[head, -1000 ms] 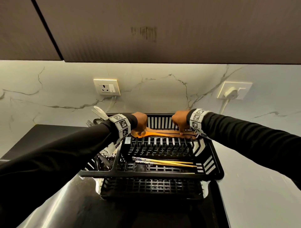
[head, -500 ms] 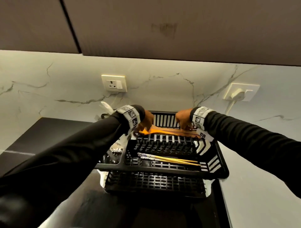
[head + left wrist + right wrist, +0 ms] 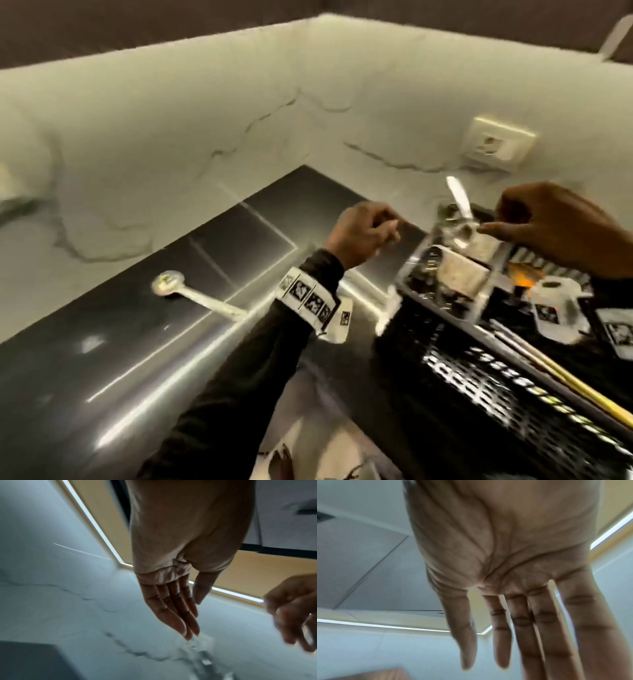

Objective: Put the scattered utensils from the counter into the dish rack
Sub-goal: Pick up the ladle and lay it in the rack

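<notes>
The head view is blurred. A pale utensil [image 3: 197, 296] with a round head lies on the dark counter [image 3: 85, 370], left of my left arm. The black dish rack [image 3: 479, 370] stands at the right, with yellow chopsticks [image 3: 582, 397] and an orange wooden spoon [image 3: 524, 275] lying in it. Its cutlery holder [image 3: 459, 270] has metal utensils [image 3: 460, 202] standing in it. My left hand [image 3: 368, 233] hovers just left of the holder, and my right hand [image 3: 534, 222] is above it. Both wrist views show straight fingers and nothing held: left hand [image 3: 180, 608], right hand [image 3: 513, 615].
A marble wall [image 3: 171, 120] wraps round the counter's back and left corner. A wall socket [image 3: 496, 145] sits above the rack. Dark cabinets hang overhead. Bare counter stretches left of the rack around the lying utensil.
Both hands have let go of the wooden spoon, which now lies in the rack, and moved toward the rack's left end. The head view has swung left and down, showing the counter utensil.
</notes>
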